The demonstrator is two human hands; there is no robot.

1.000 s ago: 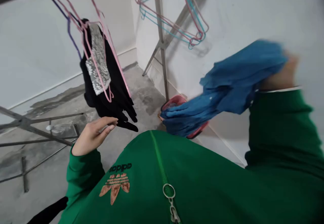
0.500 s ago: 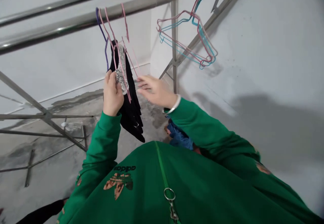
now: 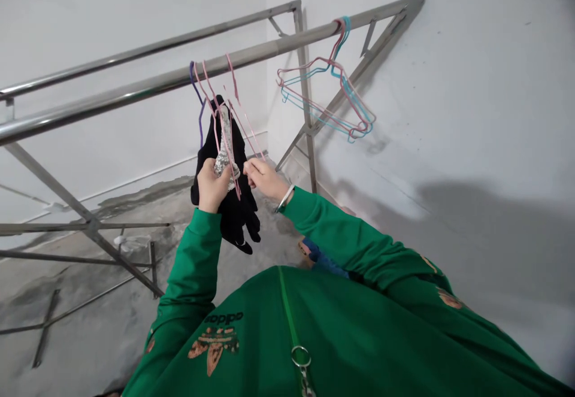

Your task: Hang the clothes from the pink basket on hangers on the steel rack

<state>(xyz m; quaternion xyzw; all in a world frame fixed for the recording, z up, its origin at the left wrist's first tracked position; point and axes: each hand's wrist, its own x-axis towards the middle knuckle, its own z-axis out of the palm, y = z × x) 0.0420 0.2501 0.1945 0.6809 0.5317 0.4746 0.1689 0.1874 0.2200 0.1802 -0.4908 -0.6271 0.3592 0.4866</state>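
The left hand (image 3: 212,187) pinches the white lace (image 3: 223,160), apparently steadying it against the black garment (image 3: 233,217); the right hand (image 3: 266,179) curls beside a pink hanger (image 3: 232,72), its contents hidden. Hooks over the rail (image 3: 274,47) hold the hangers up, keeping the garment off the floor (image 3: 278,241).

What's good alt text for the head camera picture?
A person's left hand grips white lacy cloth in front of black cloth, among pink wire hangers on a metal rail. The right hand curls nearby; farther along hang pink and blue wire hangers.
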